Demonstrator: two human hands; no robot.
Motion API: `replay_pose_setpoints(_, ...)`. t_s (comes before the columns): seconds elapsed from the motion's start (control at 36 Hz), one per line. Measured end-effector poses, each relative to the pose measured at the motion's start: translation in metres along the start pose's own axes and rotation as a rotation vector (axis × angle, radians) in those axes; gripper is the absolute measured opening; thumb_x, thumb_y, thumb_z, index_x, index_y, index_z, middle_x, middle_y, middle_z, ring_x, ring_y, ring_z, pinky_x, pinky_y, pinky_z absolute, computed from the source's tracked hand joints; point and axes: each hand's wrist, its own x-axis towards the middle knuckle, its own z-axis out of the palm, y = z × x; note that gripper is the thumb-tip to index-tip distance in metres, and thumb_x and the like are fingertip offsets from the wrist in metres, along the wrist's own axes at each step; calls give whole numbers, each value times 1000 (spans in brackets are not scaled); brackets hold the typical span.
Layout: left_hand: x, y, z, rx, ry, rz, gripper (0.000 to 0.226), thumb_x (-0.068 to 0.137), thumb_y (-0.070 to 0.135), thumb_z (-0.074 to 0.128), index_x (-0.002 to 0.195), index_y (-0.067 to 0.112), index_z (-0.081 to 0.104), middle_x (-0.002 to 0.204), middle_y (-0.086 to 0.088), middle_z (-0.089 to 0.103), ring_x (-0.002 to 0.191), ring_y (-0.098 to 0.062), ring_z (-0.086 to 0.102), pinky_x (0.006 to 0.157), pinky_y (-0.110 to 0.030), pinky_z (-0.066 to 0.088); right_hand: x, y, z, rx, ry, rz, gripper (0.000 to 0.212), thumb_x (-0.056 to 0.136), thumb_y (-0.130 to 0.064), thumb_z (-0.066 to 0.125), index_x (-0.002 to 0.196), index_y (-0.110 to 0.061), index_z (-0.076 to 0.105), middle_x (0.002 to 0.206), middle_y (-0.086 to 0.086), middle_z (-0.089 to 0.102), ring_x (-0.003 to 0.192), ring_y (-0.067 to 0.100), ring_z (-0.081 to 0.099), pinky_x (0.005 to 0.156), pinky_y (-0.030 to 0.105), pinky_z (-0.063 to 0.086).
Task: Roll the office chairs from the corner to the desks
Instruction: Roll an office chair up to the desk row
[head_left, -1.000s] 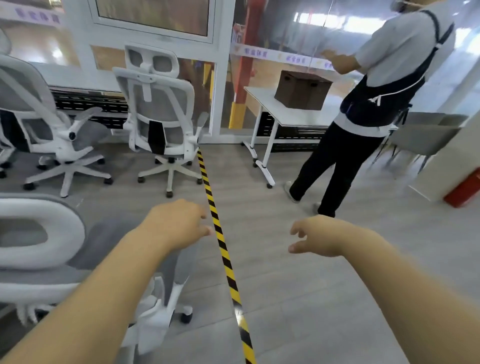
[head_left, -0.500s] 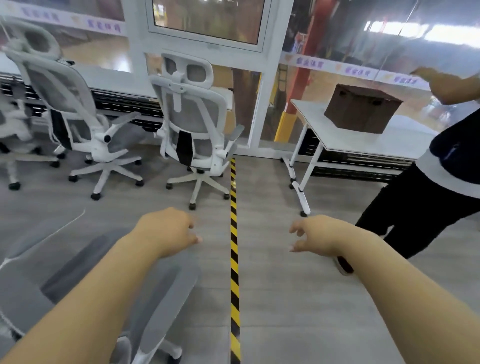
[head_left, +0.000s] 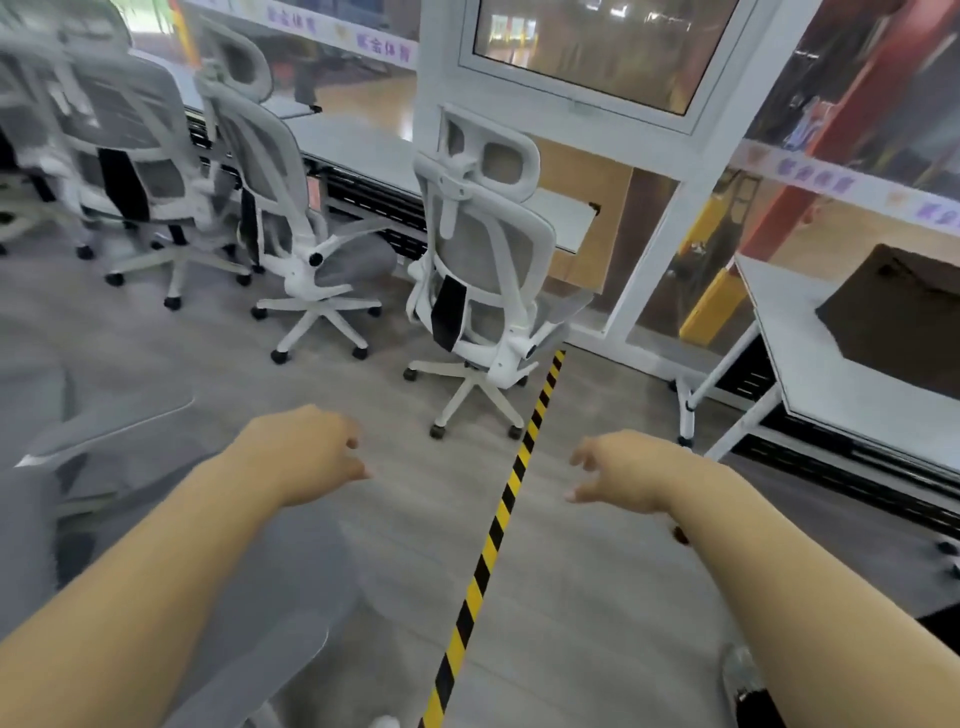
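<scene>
Office chairs (head_left: 280, 171) first: where are they, and have you got one?

Not yet, by the look of it. The nearest chair (head_left: 306, 582) is blurred, low on my left, with its grey seat under my left forearm. My left grip (head_left: 306, 452) and right grip (head_left: 623, 473) hang out ahead of me over the floor, one to each side of the striped tape (head_left: 493, 530). The fingers are loosely curled and grasp nothing.

Why hold them out like that?

I judge I'm reaching for the tape-side chair (head_left: 483, 270). It has its back to me and its casters are just beside the tape, so the backrest frame is the easy place to take hold and push. The others stand beyond it to the left, along the window surface (head_left: 363, 150).

Anything that holds things?

One brown box (head_left: 898, 317), on the right-hand surface (head_left: 810, 374), well apart from the chairs. I can't tell whether it's open or what's inside.

So where does the chair go?

Likely to that surface. I see no chair at it.
</scene>
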Motion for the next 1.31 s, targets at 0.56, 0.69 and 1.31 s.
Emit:
replay_pose_setpoints(0.56, 294, 33, -92, 41, 8, 41, 44, 86, 58, 47, 119, 30, 53, 120, 4, 55, 108, -19, 53, 86, -34, 46, 247, 63, -156, -46, 42, -64, 57, 85, -57, 55, 133, -28, 45, 131, -3, 54, 115, 20, 52, 95, 40, 45)
replay_pose_setpoints(0.69, 353, 50, -123, 64, 18, 72, 40, 88, 57, 47, 112, 27, 57, 112, 5, 58, 103, -18, 55, 83, -33, 46, 297, 83, -188, -32, 59, -85, 57, 86, -56, 54, 135, -30, 43, 133, -4, 52, 116, 19, 51, 95, 39, 45)
replay_pose_setpoints(1.31, 599, 46, -182, -57, 38, -9, 45, 79, 66, 41, 98, 30, 60, 100, 9, 62, 91, -15, 58, 81, -36, 51, 525, 111, -316, 32, 400, -206, 42, 90, -54, 49, 125, -30, 49, 123, -8, 56, 106, 16, 54, 76, 33, 46)
